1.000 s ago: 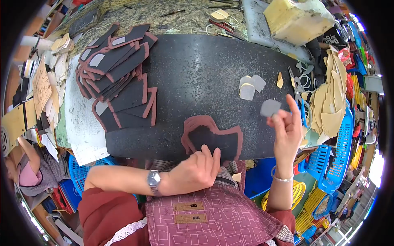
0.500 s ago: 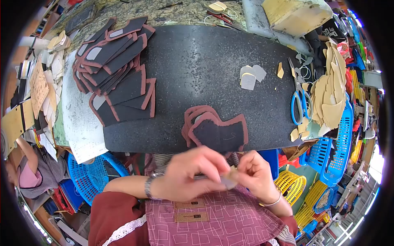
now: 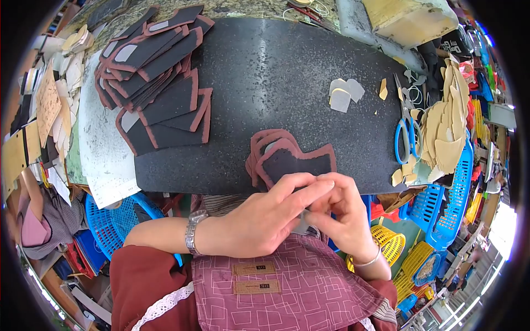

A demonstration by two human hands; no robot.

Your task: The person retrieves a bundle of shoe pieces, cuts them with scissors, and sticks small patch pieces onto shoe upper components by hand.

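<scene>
My left hand, with a watch at its wrist, is closed against my right hand above the apron at the table's front edge. Between their fingers a bit of a small grey patch shows; most of it is hidden. Just beyond the hands lie several black pieces with reddish-brown borders, overlapping at the table's edge. A few small grey and cream patches rest further back on the right. At the left is a large fanned pile of bordered black pieces.
Blue-handled scissors lie at the right of the black table mat, beside stacked cream pieces. A cream block stands behind. Blue baskets and yellow baskets are below. Another person is at far left.
My right hand has come from over the table's right side with the grey patch and met my left hand. A cream bit seen between them half a second ago is now hidden. The view has shifted slightly.
</scene>
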